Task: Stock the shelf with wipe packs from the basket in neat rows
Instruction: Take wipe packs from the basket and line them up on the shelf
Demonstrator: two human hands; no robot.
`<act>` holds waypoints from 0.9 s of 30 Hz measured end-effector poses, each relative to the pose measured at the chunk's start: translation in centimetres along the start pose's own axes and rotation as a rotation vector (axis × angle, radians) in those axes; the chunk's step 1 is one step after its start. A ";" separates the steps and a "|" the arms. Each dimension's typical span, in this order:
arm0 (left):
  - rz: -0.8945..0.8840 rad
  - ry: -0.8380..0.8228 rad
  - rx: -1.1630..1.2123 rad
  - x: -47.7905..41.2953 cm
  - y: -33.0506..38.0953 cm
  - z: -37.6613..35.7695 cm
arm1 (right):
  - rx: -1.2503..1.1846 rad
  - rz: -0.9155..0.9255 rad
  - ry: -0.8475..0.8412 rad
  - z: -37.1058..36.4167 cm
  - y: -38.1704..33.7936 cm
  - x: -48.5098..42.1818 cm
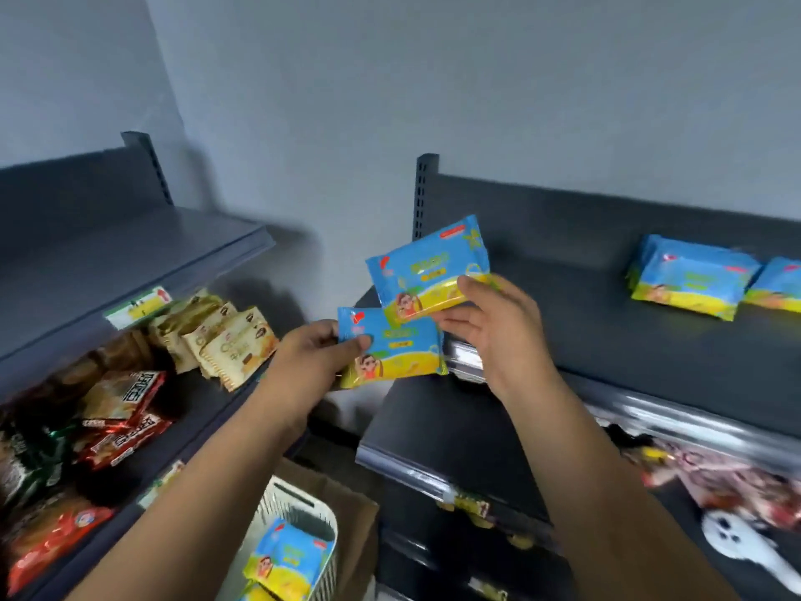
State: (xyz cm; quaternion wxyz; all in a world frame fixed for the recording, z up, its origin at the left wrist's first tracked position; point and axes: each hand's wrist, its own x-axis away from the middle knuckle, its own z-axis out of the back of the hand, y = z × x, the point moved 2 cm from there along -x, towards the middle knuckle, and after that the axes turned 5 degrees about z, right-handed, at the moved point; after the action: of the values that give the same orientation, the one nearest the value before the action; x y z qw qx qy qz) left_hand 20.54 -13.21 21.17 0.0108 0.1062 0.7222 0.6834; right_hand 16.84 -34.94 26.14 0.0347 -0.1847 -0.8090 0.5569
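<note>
Print on every pack is too blurred to read. The upper pack (427,271) covers a corner of the lower pack (396,351). The right grip (498,336) hides the upper pack's bottom right, and the left grip (312,353) hides the lower pack's left edge. The basket (301,505) runs off the bottom edge. The rightmost shelf pack (780,284) is cut by the right edge.

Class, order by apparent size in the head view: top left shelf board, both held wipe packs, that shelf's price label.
1. top left shelf board
2. right-hand wipe pack and left-hand wipe pack: alike, unranked
3. price label
</note>
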 end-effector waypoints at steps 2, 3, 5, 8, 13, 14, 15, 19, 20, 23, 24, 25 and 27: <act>-0.015 -0.053 0.007 -0.9 1.1 -3.6 | 0.047 0.054 0.043 3.1 -2.2 -0.6; -0.019 -0.082 0.010 -1.3 1.5 -5.4 | 0.068 0.076 0.065 4.7 -3.3 -0.9; -0.020 -0.145 0.011 -2.0 2.3 -9.3 | 0.099 0.107 0.116 7.9 -5.5 -1.5; -0.043 -0.210 0.012 -2.8 3.5 -15.4 | 0.106 0.140 0.190 13.0 -8.6 -2.2; -0.123 -0.326 0.028 -3.6 5.1 -25.4 | 0.169 0.188 0.210 21.7 -13.2 -2.8; -0.132 -0.349 0.021 -3.9 5.3 -27.2 | 0.200 0.189 0.199 23.4 -14.0 -2.8; -0.139 -0.371 0.008 -4.3 5.4 -29.0 | 0.237 0.185 0.197 25.0 -14.6 -2.9; -0.136 -0.460 -0.031 -5.6 5.3 -35.2 | 0.449 0.172 0.227 30.5 -16.7 -3.6; -0.128 -0.487 -0.040 -6.0 5.1 -36.6 | 0.485 0.168 0.240 31.7 -17.2 -3.8; -0.093 -0.544 -0.022 -6.8 4.1 -39.9 | 0.428 0.145 0.301 34.9 -18.5 -4.2; -0.086 -0.547 -0.012 -7.1 3.7 -40.9 | 0.375 0.138 0.324 35.9 -18.8 -4.4; -0.084 -0.544 -0.010 -7.3 3.5 -41.8 | 0.327 0.135 0.345 36.8 -19.1 -4.5; -0.084 -0.515 -0.032 -7.8 3.2 -43.3 | 0.272 0.132 0.375 38.2 -19.7 -4.7</act>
State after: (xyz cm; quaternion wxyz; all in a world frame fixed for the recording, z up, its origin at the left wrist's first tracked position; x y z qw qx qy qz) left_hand 21.64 -57.02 26.12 0.2243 0.2467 0.6885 0.6440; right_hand 6.14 -76.58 30.45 0.1725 -0.3308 -0.6922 0.6178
